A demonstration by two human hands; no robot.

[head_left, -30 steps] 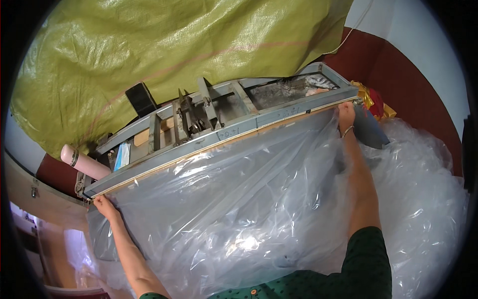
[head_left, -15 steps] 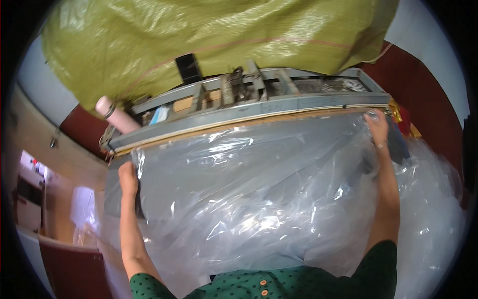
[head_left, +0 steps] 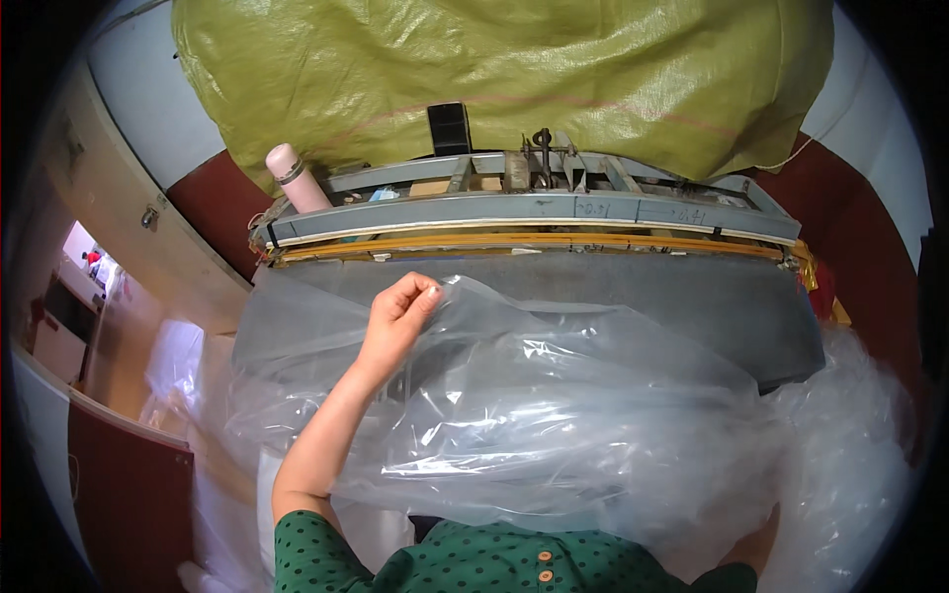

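My left hand (head_left: 403, 301) is closed in a pinch on the upper edge of a large clear plastic sheet (head_left: 583, 395), lifting it over a dark grey work surface (head_left: 633, 282). From that pinch the film hangs in shiny folds toward my body and spreads to the right. Of my right arm (head_left: 756, 544) only a part shows at the lower right. It goes in under the crumpled film, and the right hand with its fingers is hidden.
Beyond the grey surface runs a long grey metal frame (head_left: 514, 214) with an orange-brown strip (head_left: 534, 242) below. A pink flask (head_left: 297, 178) and a black phone (head_left: 449, 128) stand at the frame. Yellow-green woven sheeting (head_left: 514, 59) hangs behind. More plastic film (head_left: 845, 455) is heaped right.
My left hand has moved right, bringing the film's edge with it. My right hand has left the far right corner and dropped out of sight. The film has come away from the frame.
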